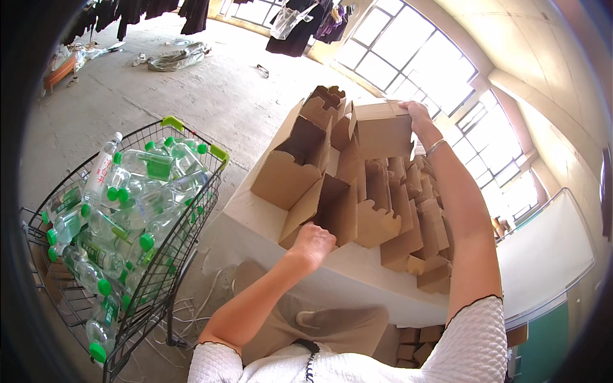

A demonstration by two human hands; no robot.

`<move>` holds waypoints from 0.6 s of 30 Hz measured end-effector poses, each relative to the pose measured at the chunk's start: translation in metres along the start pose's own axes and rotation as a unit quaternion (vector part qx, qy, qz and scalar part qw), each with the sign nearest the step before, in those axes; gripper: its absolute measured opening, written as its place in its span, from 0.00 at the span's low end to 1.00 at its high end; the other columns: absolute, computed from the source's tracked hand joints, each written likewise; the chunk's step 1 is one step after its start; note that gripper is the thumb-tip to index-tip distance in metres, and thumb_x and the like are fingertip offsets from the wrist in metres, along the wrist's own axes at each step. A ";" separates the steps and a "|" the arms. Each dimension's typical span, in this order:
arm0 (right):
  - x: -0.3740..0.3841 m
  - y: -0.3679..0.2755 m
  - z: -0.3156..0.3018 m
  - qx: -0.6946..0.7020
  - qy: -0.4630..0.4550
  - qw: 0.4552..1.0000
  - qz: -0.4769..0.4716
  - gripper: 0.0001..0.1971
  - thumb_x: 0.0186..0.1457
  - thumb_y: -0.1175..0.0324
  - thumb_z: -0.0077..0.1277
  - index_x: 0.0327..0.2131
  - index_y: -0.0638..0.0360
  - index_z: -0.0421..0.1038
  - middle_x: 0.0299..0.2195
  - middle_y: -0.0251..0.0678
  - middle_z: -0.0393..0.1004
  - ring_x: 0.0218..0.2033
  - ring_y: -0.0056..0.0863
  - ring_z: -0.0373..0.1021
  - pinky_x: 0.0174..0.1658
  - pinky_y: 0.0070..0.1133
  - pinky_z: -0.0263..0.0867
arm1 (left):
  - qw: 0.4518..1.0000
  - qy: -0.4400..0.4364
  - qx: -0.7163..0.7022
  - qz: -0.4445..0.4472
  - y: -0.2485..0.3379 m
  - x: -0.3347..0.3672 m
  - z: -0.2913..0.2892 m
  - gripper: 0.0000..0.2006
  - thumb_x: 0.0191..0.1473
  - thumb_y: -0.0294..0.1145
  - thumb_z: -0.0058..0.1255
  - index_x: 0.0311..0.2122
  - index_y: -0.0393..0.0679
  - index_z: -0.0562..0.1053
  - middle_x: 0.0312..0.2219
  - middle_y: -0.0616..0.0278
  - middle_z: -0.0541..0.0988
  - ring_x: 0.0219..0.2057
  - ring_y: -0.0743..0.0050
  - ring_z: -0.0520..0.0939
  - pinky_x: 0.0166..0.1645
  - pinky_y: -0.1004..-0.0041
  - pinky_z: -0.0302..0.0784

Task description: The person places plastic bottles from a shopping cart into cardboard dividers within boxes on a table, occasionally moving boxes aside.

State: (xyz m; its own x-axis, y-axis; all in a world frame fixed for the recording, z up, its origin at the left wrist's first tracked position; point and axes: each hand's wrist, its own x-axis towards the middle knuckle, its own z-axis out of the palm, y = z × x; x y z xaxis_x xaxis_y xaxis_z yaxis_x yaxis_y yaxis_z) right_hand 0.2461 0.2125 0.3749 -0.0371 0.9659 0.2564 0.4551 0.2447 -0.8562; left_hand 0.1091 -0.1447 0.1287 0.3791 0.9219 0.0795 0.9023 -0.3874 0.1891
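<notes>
As sunlight pours through tall windows (pixel 408 45) well beyond the fingers, a person in a white short-sleeved top works with both hands over a desk (pixel 252 223) crowded with brown cardboard. The right hand (pixel 418 121), stretched far forward with a bracelet (pixel 436 147) at its wrist, has its fingers bent over the upper corner of a raised carton (pixel 383 135), narrowly parted and gripping the cardboard; the carton sits directly to the left of those fingers. The left hand (pixel 313 244), much nearer the body, rests with knuckles up at the near edge of an open box (pixel 303 209). Its fingers are curled, but their tips are hidden; how far they open, and whether they pinch the wall, cannot be told. Just beyond the left fingers and to their left stands a larger open box (pixel 284 182), while rows of upright boxes (pixel 408 223) with notched flaps fill the space to their right. Well to the left of both sets of fingers, a wire cart (pixel 220 153) with green corners is heaped with clear, green-capped bottles (pixel 140 201).
</notes>
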 end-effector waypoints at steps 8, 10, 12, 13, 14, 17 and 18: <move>0.006 -0.006 0.015 -0.141 -0.059 0.988 -0.004 0.16 0.52 0.67 0.58 0.40 0.70 0.74 0.40 0.46 0.76 0.41 0.36 0.71 0.48 0.32 0.66 | 0.999 0.053 -0.014 0.003 -0.001 0.008 0.021 0.07 0.38 0.25 0.66 0.25 0.53 0.83 0.27 0.64 0.86 0.35 0.68 0.87 0.40 0.72 0.75; 0.002 -0.027 0.033 -0.222 -0.072 0.972 -0.037 0.17 0.50 0.65 0.58 0.40 0.70 0.75 0.38 0.47 0.77 0.40 0.38 0.71 0.47 0.34 0.67 | 0.999 0.044 -0.014 0.006 -0.003 0.006 0.016 0.07 0.39 0.25 0.65 0.25 0.53 0.83 0.27 0.64 0.86 0.35 0.67 0.88 0.39 0.72 0.75; 0.001 -0.044 0.044 -0.314 -0.099 0.942 -0.070 0.20 0.51 0.61 0.59 0.41 0.68 0.77 0.40 0.49 0.80 0.41 0.44 0.76 0.47 0.36 0.70 | 1.000 0.020 -0.006 0.012 -0.006 0.004 0.008 0.06 0.41 0.25 0.63 0.25 0.53 0.83 0.28 0.64 0.86 0.35 0.67 0.88 0.39 0.71 0.76; -0.002 -0.050 0.052 -0.360 -0.113 0.921 -0.097 0.20 0.51 0.60 0.59 0.42 0.67 0.78 0.41 0.49 0.80 0.42 0.44 0.77 0.48 0.37 0.71 | 0.999 0.038 -0.005 0.009 -0.005 0.003 0.009 0.06 0.42 0.25 0.62 0.25 0.53 0.83 0.28 0.64 0.86 0.35 0.67 0.88 0.39 0.72 0.76; -0.003 -0.061 0.064 -0.413 -0.100 0.902 -0.081 0.20 0.51 0.59 0.61 0.42 0.65 0.79 0.42 0.48 0.81 0.43 0.44 0.78 0.49 0.37 0.71 | 0.998 0.059 -0.003 0.007 -0.002 0.003 0.011 0.05 0.42 0.25 0.62 0.25 0.53 0.83 0.28 0.64 0.86 0.35 0.68 0.87 0.39 0.72 0.76; 0.008 -0.078 0.107 -0.522 -0.075 0.848 -0.039 0.19 0.51 0.58 0.64 0.43 0.61 0.81 0.44 0.47 0.82 0.45 0.42 0.79 0.50 0.37 0.73 | 0.996 0.093 -0.007 0.005 -0.001 0.001 0.020 0.05 0.44 0.26 0.61 0.25 0.53 0.83 0.27 0.65 0.86 0.35 0.68 0.87 0.39 0.72 0.76; 0.020 -0.074 0.114 -0.537 -0.073 0.840 -0.040 0.19 0.51 0.59 0.64 0.43 0.61 0.81 0.44 0.47 0.82 0.45 0.42 0.79 0.50 0.37 0.74 | 0.995 0.101 -0.010 0.009 -0.001 0.002 0.020 0.05 0.44 0.26 0.60 0.25 0.53 0.83 0.26 0.65 0.86 0.35 0.68 0.87 0.39 0.71 0.76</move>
State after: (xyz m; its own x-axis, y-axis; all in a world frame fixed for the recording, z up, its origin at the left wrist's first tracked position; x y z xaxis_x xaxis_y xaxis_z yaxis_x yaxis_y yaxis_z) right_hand 0.1104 0.2239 0.3921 -0.1775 0.9695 0.1693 0.9829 0.1663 0.0786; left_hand 0.1135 -0.1426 0.1092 0.3447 0.8966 0.2781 0.8904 -0.4061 0.2055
